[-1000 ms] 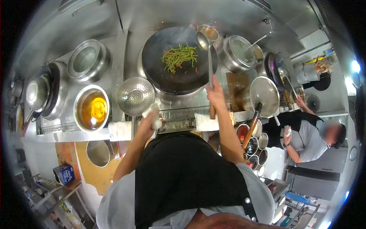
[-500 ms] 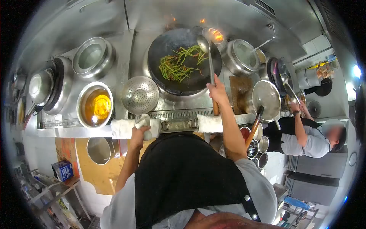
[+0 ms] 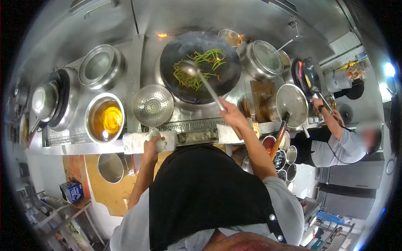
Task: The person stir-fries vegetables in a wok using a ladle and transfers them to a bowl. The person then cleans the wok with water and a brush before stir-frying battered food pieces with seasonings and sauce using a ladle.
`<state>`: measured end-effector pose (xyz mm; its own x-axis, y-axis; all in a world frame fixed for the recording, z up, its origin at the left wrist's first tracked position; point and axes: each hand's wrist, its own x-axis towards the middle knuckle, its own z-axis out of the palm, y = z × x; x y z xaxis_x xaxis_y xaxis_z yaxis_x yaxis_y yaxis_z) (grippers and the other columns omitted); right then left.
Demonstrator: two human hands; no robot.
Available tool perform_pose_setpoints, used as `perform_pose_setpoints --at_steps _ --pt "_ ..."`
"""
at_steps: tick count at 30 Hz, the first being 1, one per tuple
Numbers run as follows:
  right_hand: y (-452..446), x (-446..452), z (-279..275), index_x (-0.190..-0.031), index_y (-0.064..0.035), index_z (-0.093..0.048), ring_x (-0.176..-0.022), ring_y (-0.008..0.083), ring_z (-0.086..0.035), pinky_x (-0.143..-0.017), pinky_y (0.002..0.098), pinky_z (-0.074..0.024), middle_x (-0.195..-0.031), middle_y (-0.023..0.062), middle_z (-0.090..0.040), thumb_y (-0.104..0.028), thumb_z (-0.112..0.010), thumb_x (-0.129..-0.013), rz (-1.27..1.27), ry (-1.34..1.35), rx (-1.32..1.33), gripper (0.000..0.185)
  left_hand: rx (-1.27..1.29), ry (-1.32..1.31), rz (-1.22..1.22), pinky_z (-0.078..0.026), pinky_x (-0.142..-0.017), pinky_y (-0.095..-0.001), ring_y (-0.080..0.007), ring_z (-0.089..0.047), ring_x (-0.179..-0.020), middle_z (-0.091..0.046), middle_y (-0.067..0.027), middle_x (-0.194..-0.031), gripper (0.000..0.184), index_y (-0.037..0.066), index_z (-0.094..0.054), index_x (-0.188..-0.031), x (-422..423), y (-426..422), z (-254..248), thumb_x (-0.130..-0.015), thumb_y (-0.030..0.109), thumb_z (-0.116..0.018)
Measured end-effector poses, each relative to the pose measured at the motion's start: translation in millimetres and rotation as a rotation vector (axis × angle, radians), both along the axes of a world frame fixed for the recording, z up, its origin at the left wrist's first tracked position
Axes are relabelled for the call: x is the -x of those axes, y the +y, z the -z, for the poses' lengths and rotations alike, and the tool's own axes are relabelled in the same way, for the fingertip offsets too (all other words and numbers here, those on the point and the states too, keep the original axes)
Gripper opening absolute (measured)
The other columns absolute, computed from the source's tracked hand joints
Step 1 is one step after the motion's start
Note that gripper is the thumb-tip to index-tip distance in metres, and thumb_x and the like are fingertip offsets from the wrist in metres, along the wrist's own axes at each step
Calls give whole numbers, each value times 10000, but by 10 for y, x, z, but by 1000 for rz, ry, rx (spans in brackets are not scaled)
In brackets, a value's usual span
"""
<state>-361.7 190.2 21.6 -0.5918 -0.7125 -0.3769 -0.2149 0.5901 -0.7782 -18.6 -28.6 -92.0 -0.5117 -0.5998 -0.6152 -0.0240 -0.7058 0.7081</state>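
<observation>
A long-handled ladle [image 3: 209, 88] is gripped in my right hand [image 3: 233, 113], its bowl over the left side of the green beans [image 3: 190, 79]. The beans, with small red bits among them, lie in a dark wok [image 3: 226, 85] with faint smoke at its far side. My left hand [image 3: 151, 144] is closed around a white cloth [image 3: 160, 144] at the stove's front edge. Just beyond it is a perforated strainer [image 3: 153, 104]; whether the cloth wraps the strainer's handle I cannot tell.
Left of the strainer stands a bowl of yellow oil [image 3: 95, 127], with a metal pot [image 3: 88, 81] behind it. A pan [image 3: 289, 98] and several seasoning containers [image 3: 291, 154] are at right. A co-worker [image 3: 335, 142] works farther right. Flame [image 3: 161, 35] shows behind the wok.
My right hand has swung the ladle from the wok's right side leftward onto the beans, tilting its handle. The beans have shifted slightly. My left hand stays on the cloth.
</observation>
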Motion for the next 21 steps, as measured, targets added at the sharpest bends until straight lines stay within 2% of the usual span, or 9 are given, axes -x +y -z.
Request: perform_pose_setpoints --at_steps 3,5,9,11,12,14,17,18,21 --pt "-220 137 -294 -1610 -17 -299 -919 217 -657 -842 345 -558 -1287 179 -670 -168 -696 -955 297 -93 -48 781 52 -6 37 -582 -624 -356 -270 -710 -755 -701 -165 -952 305 -66 -618 -1147 -49 -11 -86 -893 89 -684" --pt "-277 235 -9 -1604 3 -301 -964 232 -652 -894 350 -545 -1316 185 -654 -170 -689 -957 349 80 147 775 119 -27 31 -566 -609 -352 -260 -703 -747 -701 -146 -940 293 -50 -626 -1142 -70 -21 2 -890 89 -688" --pt "-255 102 487 -1591 35 -302 -1165 283 -639 -1016 368 -499 -1464 245 -567 -189 -680 -956 168 161 105 772 85 -92 31 -560 -629 -354 -236 -685 -741 -689 -100 -915 276 -25 -648 -1137 -56 -31 33 -887 83 -690" --pt "-139 -105 371 -1596 17 -305 -1137 283 -658 -984 371 -514 -1419 247 -595 -203 -682 -954 55 -6 -4 777 94 -96 3 -558 -663 -351 -206 -667 -747 -683 -80 -914 244 -13 -667 -1121 -14 25 -86 -890 62 -685" --pt "-121 -220 45 -1599 6 -306 -1075 276 -681 -940 368 -534 -1349 237 -642 -209 -683 -952 21 -129 -67 780 99 -86 7 -560 -667 -353 -209 -671 -749 -687 -84 -926 257 -14 -664 -1133 5 10 -59 -889 62 -686" --pt "-92 -206 -51 -1605 -15 -312 -903 240 -686 -819 353 -555 -1148 184 -689 -208 -688 -945 30 -121 -74 783 108 -78 25 -564 -675 -358 -215 -678 -753 -694 -92 -951 283 -15 -657 -1157 -27 -1 20 -887 63 -688" --pt "-192 288 82 -1607 -27 -325 -617 158 -606 -608 315 -532 -843 74 -661 -182 -697 -932 225 73 93 786 95 -27 35 -577 -613 -368 -257 -711 -774 -692 -117 -944 365 -17 -617 -1226 35 19 -74 -895 118 -688" --pt "-216 409 27 -1604 -16 -328 -554 133 -561 -550 301 -506 -803 51 -630 -172 -698 -928 340 -9 134 786 64 -21 19 -579 -608 -362 -254 -710 -768 -689 -116 -939 363 -15 -614 -1226 61 24 -138 -897 122 -688" --pt "-242 648 -5 -1591 12 -338 -601 154 -597 -572 307 -518 -980 112 -699 -181 -700 -929 465 80 196 778 -34 -3 25 -583 -595 -343 -247 -706 -763 -684 -113 -945 357 -10 -605 -1223 93 27 -229 -906 131 -690"
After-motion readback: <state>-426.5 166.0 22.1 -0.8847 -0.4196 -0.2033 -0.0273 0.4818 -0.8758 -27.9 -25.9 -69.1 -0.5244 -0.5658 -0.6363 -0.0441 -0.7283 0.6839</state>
